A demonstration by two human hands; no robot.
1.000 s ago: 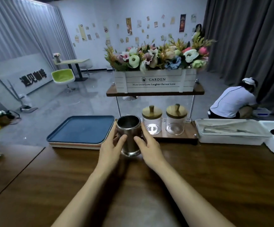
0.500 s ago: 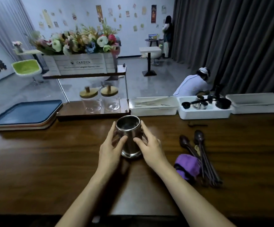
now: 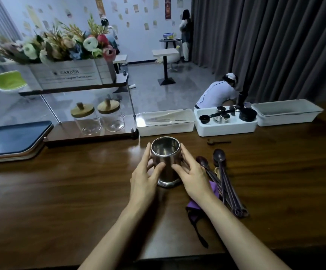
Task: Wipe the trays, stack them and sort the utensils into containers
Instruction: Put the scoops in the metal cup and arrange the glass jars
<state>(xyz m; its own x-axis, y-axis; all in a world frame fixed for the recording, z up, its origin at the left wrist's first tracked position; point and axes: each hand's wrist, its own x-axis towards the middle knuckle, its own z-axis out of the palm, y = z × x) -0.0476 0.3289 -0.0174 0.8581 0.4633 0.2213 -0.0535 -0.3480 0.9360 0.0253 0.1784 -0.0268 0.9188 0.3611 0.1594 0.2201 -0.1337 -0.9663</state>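
An empty steel cup (image 3: 166, 152) stands upright on the wooden counter (image 3: 61, 191). My left hand (image 3: 144, 176) and my right hand (image 3: 194, 178) clasp it from either side. Just right of the cup lies a bundle of dark long-handled spoons (image 3: 222, 178) on a purple cloth (image 3: 212, 190). One small spoon (image 3: 217, 142) lies alone further back. A stack of trays with a blue one on top (image 3: 12, 139) sits at the far left. Three white bins line the back: one with light utensils (image 3: 165, 121), one with cups and a black scoop (image 3: 225, 121), one that looks empty (image 3: 288, 112).
A two-tier stand (image 3: 92, 133) holds two lidded glass jars (image 3: 97, 117) below and a flower box (image 3: 70, 75) above. Beyond the counter a person crouches (image 3: 217, 94) by the curtain and another stands at the far wall. A dark utensil (image 3: 199, 232) pokes out under the cloth.
The view has swung right while both hands carried the cup rightwards, from in front of the jars to beside the spoons and cloth. The grip on the cup is unchanged.
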